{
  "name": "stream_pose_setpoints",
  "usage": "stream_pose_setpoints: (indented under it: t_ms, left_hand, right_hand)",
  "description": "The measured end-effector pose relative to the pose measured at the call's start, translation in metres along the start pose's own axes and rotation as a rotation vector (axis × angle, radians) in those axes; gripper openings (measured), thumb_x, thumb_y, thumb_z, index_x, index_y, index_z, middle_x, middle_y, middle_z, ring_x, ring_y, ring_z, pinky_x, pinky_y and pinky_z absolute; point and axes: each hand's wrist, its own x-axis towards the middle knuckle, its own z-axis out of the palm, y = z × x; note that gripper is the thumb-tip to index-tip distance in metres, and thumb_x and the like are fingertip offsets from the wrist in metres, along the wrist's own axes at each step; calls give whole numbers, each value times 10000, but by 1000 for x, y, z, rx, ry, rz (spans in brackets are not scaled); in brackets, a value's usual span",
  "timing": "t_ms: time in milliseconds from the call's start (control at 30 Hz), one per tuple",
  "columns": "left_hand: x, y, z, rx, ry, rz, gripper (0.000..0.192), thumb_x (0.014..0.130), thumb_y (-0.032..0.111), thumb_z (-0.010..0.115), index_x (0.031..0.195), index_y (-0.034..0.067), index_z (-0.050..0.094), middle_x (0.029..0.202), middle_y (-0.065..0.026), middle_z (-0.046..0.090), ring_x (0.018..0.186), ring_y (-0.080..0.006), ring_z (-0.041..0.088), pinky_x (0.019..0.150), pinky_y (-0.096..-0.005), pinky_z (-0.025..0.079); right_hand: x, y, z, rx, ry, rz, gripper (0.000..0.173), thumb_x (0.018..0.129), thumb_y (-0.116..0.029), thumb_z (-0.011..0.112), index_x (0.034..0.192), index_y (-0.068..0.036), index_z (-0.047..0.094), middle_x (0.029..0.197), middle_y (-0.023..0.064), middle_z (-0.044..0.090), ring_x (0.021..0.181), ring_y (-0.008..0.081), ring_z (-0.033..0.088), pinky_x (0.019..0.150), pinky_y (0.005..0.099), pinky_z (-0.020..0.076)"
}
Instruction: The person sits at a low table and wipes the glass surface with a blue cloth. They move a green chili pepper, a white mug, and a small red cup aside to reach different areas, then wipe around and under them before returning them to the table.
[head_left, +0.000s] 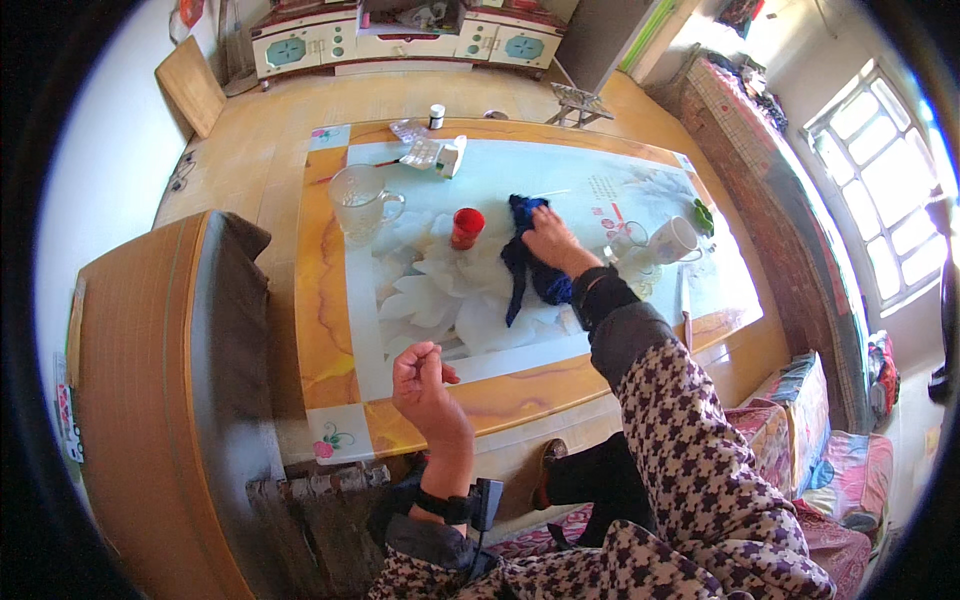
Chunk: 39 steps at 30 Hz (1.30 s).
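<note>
My right hand (553, 238) presses down on a dark blue cloth (517, 259) that lies bunched on the glossy printed tabletop (420, 345). Part of the cloth trails towards me. My left hand (426, 382) hovers above the table's near edge, its fingers curled in and nothing visible in them. Between my hands and the far edge stands a red cup (467, 228). A large clear glass mug (358, 201) is to its left. To the right of the cloth are a small clear glass (628, 238) and a white mug (673, 240), which looks tilted by the lens.
A small carton (450, 159), blister packs (421, 153) and a white bottle (436, 116) sit at the far side. A knife (685, 304) lies near the right edge, below a green item (703, 216). A brown cabinet (142, 375) stands left; a small stool (579, 105) stands beyond the table.
</note>
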Motion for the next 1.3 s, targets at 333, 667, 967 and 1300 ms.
stream_pose_setpoints:
  t_ms: [333,667,967,1300]
  left_hand:
    - [-4,-11,6,-45,-12,85,69,911,68,629,969,32,638,804,-14,606,612,-80,517,560,-220,423]
    - [-12,-19,9,-2,-38,51,108,924,109,635,999,32,630,807,-10,603,640,-70,531,558,-209,434]
    - [-6,-19,12,36,-17,84,70,936,72,614,991,33,633,856,-11,620,630,-61,523,548,-198,421]
    - [-1,-12,6,-31,-23,36,58,927,29,609,978,31,634,816,-2,600,611,-59,516,545,-195,420]
  right_hand:
    - [-112,-103,-18,250,124,-257,622,776,-213,559,1301,118,512,1423,243,483,1410,378,343,1205,416,233]
    - [-141,-143,-41,478,69,-307,680,810,-304,551,1411,1,459,1533,192,365,1459,340,270,1202,491,195]
    - [-95,-127,-56,472,-13,-321,692,814,-396,578,1415,-65,491,1508,167,413,1429,334,325,1186,485,220]
    - [-11,-50,-43,314,144,5,564,913,-264,564,1440,-108,439,1507,142,418,1396,352,369,1143,454,320]
